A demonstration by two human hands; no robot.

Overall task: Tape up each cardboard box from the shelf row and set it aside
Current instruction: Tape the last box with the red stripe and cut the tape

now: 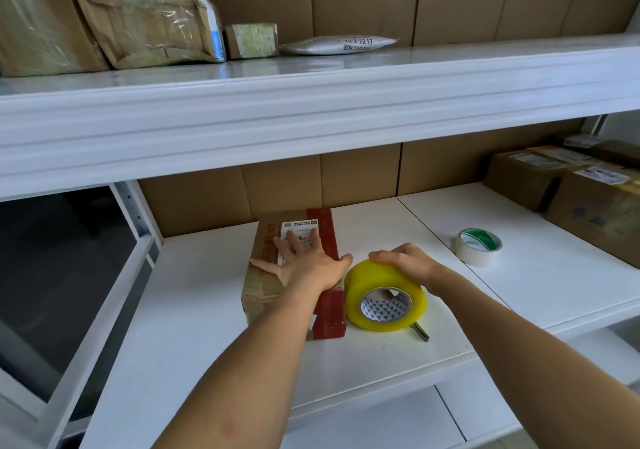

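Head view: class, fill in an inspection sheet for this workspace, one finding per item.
Surface: white shelf, bare near the front edge.
Job's things: box with label and red tape lies flat; yellow tape roll stands on edge beside it.
Clutter: white tape roll to the right; small metal tool partly under the yellow roll.
Grippers: left hand rests flat on the box; right hand grips the yellow roll from above.
Cables: nothing seen.
Surroundings: parcels on the upper shelf; boxes far right.
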